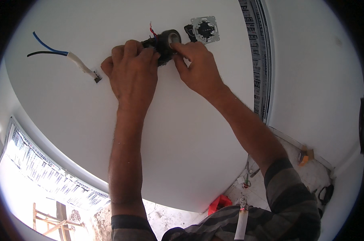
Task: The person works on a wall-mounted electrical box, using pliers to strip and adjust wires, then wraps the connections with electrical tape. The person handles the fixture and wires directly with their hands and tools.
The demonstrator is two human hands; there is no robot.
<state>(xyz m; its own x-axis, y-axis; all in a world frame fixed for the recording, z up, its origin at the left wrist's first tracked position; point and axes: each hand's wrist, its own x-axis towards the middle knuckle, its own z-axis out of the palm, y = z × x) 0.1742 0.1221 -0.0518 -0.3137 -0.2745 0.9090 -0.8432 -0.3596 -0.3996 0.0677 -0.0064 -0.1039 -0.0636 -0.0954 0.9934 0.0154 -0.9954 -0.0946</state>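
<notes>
On the white wall in front of me, both hands work at a dark opening with a thin red and blue wire poking out above it. My right hand grips a roll of black tape with thumb and forefinger; its pale inner ring faces right. Close beside it, my left hand has its fingers curled in at the opening, and their tips and whatever they hold are hidden. Right of the roll, a socket insert with a metal mounting frame sits against the wall.
Left of my hands, a white-sheathed cable with blue and black wires sticks out of a small wall hole. A film-covered frame strip runs down the right. Below lie a red item, an orange box and small scraps on the floor.
</notes>
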